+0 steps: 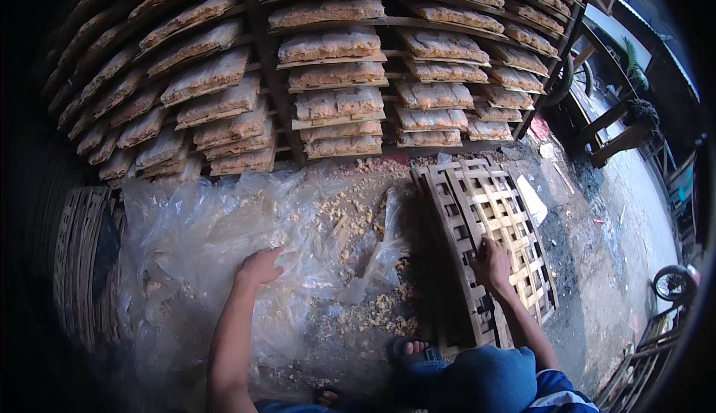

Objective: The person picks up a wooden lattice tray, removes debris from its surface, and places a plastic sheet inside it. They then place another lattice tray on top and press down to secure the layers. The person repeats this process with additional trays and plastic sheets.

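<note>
My left hand (259, 266) is over a crumpled clear plastic sheet (194, 227) on the ground, its fingers stretched out and apart with nothing in them. Whether it touches the plastic, I cannot tell. On the right, my right hand (493, 265) has its fingers curled over a slat of a wooden lattice tray (522, 227). This tray is the top one of a stack that leans at a slant beside my knee. The fingertips are partly hidden against the slats.
Tall racks ahead hold many boards bearing pale, crusty slabs (339, 103). Orange-brown crumbs (365, 219) litter the ground between plastic and trays. More lattice trays (78, 256) stand at the far left. Wooden beams (623, 141) and a wheel (674, 282) are at the right.
</note>
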`<control>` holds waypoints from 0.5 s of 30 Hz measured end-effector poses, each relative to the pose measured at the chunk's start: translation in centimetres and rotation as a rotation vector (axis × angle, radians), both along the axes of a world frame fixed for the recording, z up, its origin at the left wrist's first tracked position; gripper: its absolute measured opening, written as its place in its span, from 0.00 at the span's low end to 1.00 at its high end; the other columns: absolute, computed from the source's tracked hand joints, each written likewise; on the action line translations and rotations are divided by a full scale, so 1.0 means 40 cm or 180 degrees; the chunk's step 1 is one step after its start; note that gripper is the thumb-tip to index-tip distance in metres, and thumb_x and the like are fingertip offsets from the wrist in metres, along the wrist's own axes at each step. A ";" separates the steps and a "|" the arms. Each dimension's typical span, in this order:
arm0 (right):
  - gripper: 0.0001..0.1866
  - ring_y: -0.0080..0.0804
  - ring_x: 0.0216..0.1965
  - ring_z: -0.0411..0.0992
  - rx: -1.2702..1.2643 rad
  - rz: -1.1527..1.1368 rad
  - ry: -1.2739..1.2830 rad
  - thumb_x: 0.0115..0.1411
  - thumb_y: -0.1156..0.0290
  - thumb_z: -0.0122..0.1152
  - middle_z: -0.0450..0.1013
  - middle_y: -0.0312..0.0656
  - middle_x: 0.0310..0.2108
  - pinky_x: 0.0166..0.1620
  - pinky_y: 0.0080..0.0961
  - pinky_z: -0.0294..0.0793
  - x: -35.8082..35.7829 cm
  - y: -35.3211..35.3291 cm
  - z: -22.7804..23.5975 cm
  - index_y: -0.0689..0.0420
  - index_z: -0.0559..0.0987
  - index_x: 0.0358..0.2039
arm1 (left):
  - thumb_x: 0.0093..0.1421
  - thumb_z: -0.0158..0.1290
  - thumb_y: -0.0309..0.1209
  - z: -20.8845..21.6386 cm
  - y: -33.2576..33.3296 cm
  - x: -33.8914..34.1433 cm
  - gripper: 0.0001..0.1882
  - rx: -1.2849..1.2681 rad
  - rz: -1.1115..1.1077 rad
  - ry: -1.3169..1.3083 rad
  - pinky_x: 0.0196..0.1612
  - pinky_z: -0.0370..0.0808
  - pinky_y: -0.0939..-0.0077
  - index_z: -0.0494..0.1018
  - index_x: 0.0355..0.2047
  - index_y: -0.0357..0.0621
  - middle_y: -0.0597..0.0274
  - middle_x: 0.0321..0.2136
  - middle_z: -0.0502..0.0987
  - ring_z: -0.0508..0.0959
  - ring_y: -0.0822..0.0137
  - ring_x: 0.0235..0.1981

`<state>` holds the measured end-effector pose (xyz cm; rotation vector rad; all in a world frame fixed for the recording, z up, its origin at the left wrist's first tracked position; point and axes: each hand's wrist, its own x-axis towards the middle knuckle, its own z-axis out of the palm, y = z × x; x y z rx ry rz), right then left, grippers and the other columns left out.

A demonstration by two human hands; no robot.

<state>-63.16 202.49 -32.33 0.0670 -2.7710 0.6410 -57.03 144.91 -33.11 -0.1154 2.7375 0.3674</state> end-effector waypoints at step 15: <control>0.16 0.21 0.33 0.75 -0.1730 0.1348 -0.0442 0.66 0.66 0.63 0.74 0.34 0.30 0.40 0.24 0.75 -0.072 -0.006 0.819 0.66 0.80 0.48 | 0.62 0.61 0.45 0.140 0.002 -0.049 0.30 0.1352 0.0439 0.1452 0.53 0.76 0.60 0.72 0.62 0.46 0.53 0.55 0.76 0.80 0.53 0.50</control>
